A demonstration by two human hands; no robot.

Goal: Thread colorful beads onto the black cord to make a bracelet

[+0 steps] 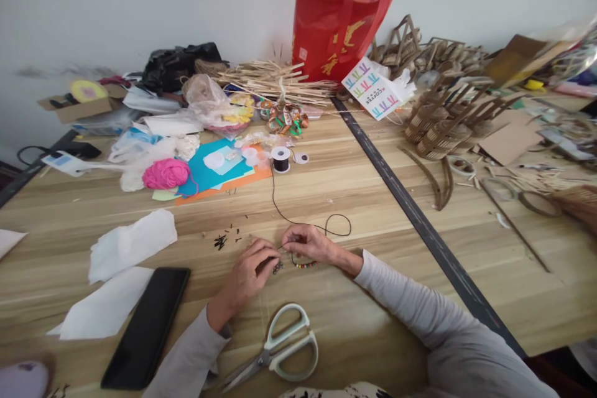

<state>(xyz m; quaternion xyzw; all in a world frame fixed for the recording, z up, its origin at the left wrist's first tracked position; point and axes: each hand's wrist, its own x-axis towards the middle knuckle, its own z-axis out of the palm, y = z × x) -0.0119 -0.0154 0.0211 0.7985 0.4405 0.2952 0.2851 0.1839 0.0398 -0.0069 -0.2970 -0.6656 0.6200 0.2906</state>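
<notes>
My right hand [310, 244] pinches a thin black cord [275, 196] that runs in a loop back to a white spool of black cord [280, 160]. Below that hand, a short row of coloured beads [305, 265] hangs on the cord near the tabletop. My left hand [252, 268] has its fingertips pressed together close to the right fingertips; whatever they hold is too small to make out. A small group of dark loose beads [278, 268] lies beside the left fingers. White-handled scissors [291, 342] rest between my forearms, blades pointing left.
A black phone [145, 328] and white paper sheets [133, 245] lie to the left. Black cord scraps [221, 241] are beyond my left hand. Pink yarn [166, 173] and blue paper [205, 168] sit farther back. Woven baskets [436, 130] and a red bag [342, 18] stand at the back.
</notes>
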